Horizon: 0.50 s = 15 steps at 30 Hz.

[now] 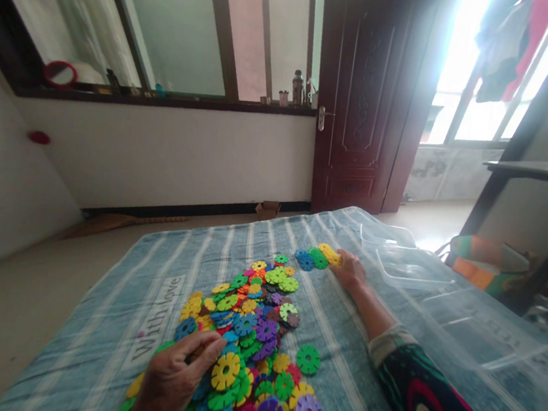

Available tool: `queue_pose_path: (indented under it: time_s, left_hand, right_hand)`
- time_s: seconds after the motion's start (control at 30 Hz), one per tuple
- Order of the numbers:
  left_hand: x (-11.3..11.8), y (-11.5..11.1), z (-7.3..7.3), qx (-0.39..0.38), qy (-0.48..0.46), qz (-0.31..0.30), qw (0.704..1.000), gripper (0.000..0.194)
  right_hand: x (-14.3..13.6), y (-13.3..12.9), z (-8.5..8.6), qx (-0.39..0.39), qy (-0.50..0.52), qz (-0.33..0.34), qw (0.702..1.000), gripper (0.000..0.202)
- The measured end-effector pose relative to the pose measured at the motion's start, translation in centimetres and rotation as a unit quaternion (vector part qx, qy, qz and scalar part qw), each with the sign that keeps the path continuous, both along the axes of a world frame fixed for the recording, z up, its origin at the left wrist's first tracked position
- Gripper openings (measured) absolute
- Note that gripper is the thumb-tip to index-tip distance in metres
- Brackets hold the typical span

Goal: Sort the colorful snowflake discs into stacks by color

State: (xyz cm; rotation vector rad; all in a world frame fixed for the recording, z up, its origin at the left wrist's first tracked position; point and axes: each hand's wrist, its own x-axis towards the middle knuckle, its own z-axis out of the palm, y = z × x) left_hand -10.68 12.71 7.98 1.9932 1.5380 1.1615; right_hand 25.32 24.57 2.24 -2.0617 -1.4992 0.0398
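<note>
A long heap of notched plastic snowflake discs (267, 330) in many colours lies on the striped cloth. My left hand (178, 376) is over the near left side of the heap, thumb and forefinger pinched together beside a yellow disc (225, 371). Whatever may be between those fingertips is hidden. Farther off, my right hand (349, 271) has its fingers closed at the end of some overlapping yellow discs (328, 253). Green discs (318, 258) and blue discs (304, 259) continue that short row to the left, apart from the heap.
The blue striped cloth (117, 319) bears the printed words "With love". Clear plastic boxes (412, 269) stand at the right, beyond my right forearm. A dark red door (359, 109) is behind, with a shelf (545, 172) at the far right.
</note>
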Motion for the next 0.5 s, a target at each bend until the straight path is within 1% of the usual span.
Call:
queue_pose_path:
  time_s: [0.1,0.23,0.4,0.5]
  left_hand:
    - [0.01,0.0,0.14,0.002,0.005,-0.004,1.0,0.036]
    - [-0.03,0.08,0.23,0.001,0.015,0.005,1.0,0.04]
    - [-0.09,0.07,0.14,0.0,0.016,0.009,1.0,0.039]
    - [-0.06,-0.03,0.1,-0.014,0.008,0.007,1.0,0.037]
  right_hand:
    - [-0.09,-0.04,0.05,0.015,0.007,0.0,1.0,0.047]
    - [-0.15,-0.07,0.16,0.014,0.007,-0.005,1.0,0.044]
    - [-0.07,0.02,-0.01,0.013,0.008,0.001,1.0,0.042]
    - [-0.01,-0.06,-0.24,0.032,0.014,0.001,0.999,0.045]
